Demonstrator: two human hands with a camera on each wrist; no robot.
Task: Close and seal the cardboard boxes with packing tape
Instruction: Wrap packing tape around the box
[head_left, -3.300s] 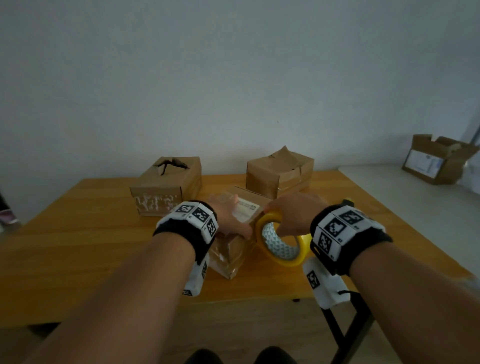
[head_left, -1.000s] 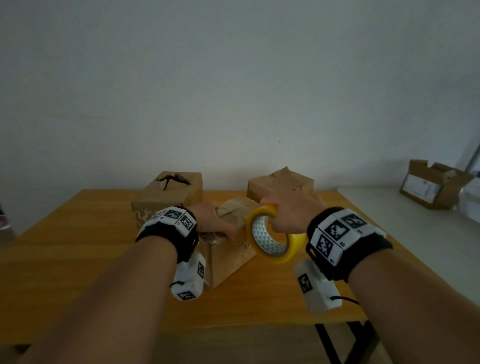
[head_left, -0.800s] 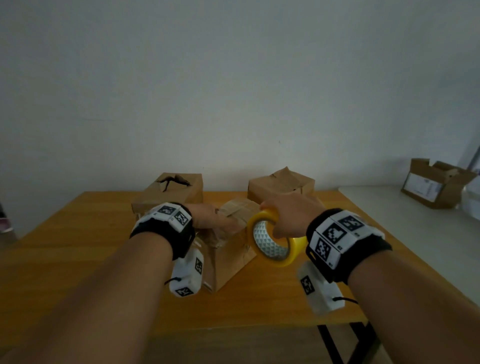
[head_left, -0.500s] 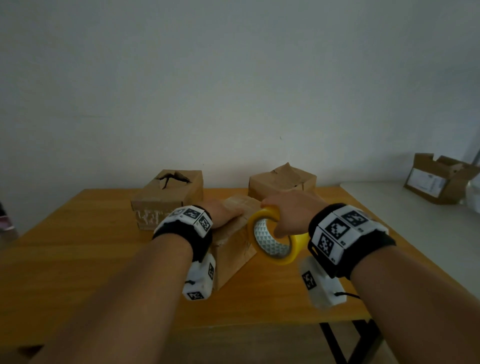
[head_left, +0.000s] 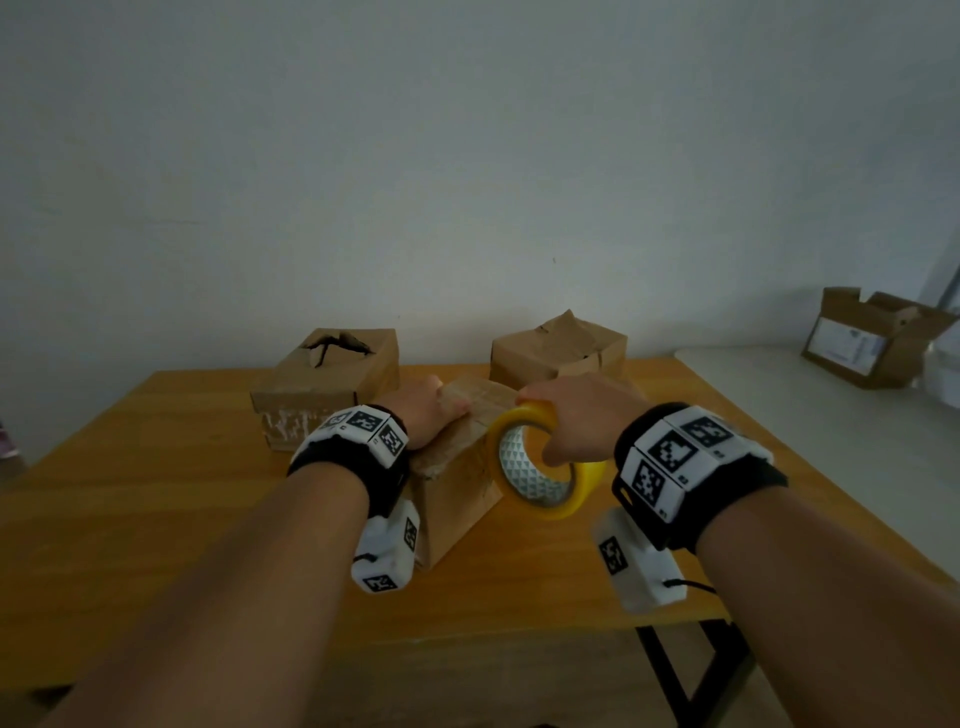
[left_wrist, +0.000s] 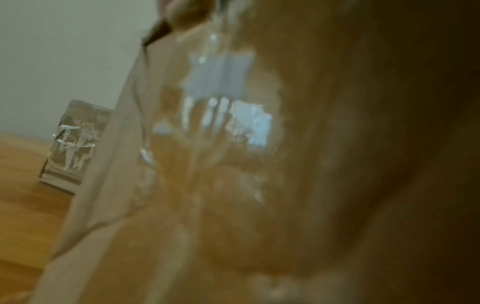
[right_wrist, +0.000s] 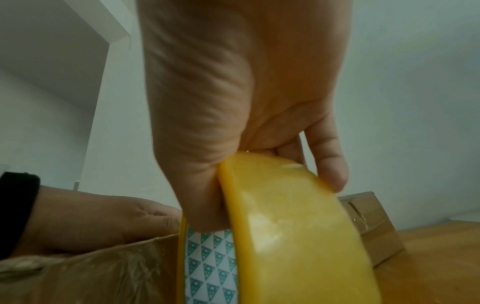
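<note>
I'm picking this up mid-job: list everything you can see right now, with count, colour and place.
near box: 1, brown cardboard, table centre, under the left hand
rear boxes: 2, brown cardboard, back of table; left one has a torn top, right one has raised flaps
open box: 1, brown with white label, on the white surface at far right
tape roll: 1, yellow with white-and-green patterned core, held against the near box's right side
table: 1, orange-brown wood
wrist bands: 2, black with white marker tags, one per wrist
left hand: resting on top of the near box
right hand: fingers gripping the tape roll
</note>
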